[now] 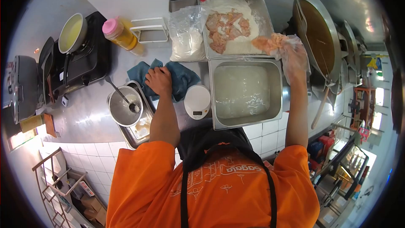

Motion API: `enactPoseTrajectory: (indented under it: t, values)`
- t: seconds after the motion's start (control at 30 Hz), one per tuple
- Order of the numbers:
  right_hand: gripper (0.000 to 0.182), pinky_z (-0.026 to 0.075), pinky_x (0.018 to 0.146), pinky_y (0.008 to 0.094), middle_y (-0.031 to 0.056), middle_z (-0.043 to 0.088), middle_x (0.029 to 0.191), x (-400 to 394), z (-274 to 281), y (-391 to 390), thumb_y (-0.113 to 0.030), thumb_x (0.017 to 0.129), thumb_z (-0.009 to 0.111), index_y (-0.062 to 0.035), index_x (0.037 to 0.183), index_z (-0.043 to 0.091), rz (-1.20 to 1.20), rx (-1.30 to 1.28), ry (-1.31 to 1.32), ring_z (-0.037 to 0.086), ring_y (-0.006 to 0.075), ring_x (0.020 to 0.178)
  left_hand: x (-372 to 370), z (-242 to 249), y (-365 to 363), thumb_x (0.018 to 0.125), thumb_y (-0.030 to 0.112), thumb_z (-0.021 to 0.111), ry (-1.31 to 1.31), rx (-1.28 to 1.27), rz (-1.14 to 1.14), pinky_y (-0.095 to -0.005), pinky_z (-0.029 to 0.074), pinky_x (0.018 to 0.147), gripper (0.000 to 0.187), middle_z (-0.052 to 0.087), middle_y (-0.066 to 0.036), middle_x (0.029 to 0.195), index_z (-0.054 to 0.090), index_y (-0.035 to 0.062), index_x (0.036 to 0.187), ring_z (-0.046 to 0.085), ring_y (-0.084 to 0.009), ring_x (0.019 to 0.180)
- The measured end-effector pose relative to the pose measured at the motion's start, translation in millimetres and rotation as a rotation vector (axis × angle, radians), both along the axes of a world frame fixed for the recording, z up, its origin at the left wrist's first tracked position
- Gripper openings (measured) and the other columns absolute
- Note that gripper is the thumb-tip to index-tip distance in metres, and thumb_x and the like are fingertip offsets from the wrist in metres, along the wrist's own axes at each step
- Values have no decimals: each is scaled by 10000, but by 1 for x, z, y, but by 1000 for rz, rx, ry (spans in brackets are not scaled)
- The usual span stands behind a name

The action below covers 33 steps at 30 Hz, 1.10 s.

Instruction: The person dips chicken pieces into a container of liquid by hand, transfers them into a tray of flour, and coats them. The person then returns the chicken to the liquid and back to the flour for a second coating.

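Note:
On the bunched blue cloth (pixel 183 76), my left hand (pixel 159 80) rests with its fingers curled into the fabric. My right hand (pixel 294 55) wears a clear plastic glove and is closed on a piece of raw chicken (pixel 270 43), held over the right edge of the flour tray. That metal tray (pixel 263 21) contains white flour (pixel 251 47) and several more raw chicken pieces (pixel 219 27). Below my right hand stands a deep steel pan (pixel 214 97) of cloudy liquid. A white kitchen scale (pixel 197 99) sits between the cloth and this pan.
At right is a large wok (pixel 333 29) of brown oil with a long handle. A flour bag (pixel 187 42), oil bottle (pixel 120 33) and white rack (pixel 149 31) stand behind the cloth. Left are a stove (pixel 95 38) with a saucepan (pixel 72 33) and a metal bowl (pixel 118 116) with a ladle.

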State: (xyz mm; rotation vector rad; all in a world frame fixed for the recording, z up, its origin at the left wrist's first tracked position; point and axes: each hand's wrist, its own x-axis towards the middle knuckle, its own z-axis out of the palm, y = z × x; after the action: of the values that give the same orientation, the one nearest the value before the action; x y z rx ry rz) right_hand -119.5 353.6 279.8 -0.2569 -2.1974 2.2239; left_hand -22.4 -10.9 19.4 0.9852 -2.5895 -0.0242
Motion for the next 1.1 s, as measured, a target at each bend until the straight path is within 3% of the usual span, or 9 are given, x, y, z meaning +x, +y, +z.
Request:
enactPoseTrajectory:
  t: [0.1,0.17,0.23,0.37,0.63,0.77,0.83,0.97,1.1]
  values:
    - [151,511,721,302,72,653,910,-45,-48,-3,-112,896,641,-49,1021,583,-5,120,201,630,155,821,-1,2,-1,847,293,540,-7,32,7,-439,418,761,256,610,-84,895,675,87,779,561,-295,881]
    - [248,502,755,352,120,650,889,-60,-69,-15,-207,853,694,-38,1001,591,-45,891,294,645,224,851,-1,2,-1,848,292,542,-2,41,-5,-440,416,767,254,608,-84,897,672,87,774,562,-294,884]
    - [326,492,810,366,146,654,924,-93,-154,7,-266,852,678,-27,1056,591,180,985,392,643,283,869,0,1,-2,847,291,544,-2,47,-10,-440,415,768,252,608,-85,897,672,87,774,563,-293,886]
    - [274,498,786,376,155,655,900,-97,-142,-31,-211,833,664,-63,1059,615,334,1122,146,644,319,847,-1,1,-1,841,286,550,-10,57,-7,-444,415,759,241,604,-88,893,669,88,769,562,-296,888]
    - [244,500,825,411,167,672,961,-234,-81,-58,-195,813,661,-63,1016,633,-14,1063,767,648,342,898,-2,5,0,829,272,564,-13,36,-5,-452,417,736,210,596,-94,886,645,90,765,560,-304,875]
    - [343,485,880,417,162,673,1065,-351,-102,-66,-239,787,692,-75,1085,647,234,1245,813,629,346,1017,-3,4,0,828,261,568,-32,38,-4,-449,417,736,200,593,-95,889,636,87,758,555,-306,865]
    - [513,468,960,415,212,632,1188,-385,-105,-95,-283,751,688,-87,1221,624,620,1721,116,590,352,1135,-5,4,0,829,254,568,-13,30,5,-449,415,734,194,590,-95,884,636,86,757,554,-306,863]
    - [523,473,977,393,216,623,1216,-404,-160,-104,-341,767,671,-41,1194,638,541,1827,109,586,345,1162,-6,4,-2,829,253,567,-29,49,7,-447,403,722,191,580,-95,870,631,90,755,548,-304,850]
    - [577,464,996,377,224,617,1232,-380,-133,-119,-414,761,682,-1,1162,654,448,1672,61,587,332,1177,-6,3,-2,829,264,564,-60,59,11,-439,392,717,193,570,-93,860,632,96,762,542,-300,845]
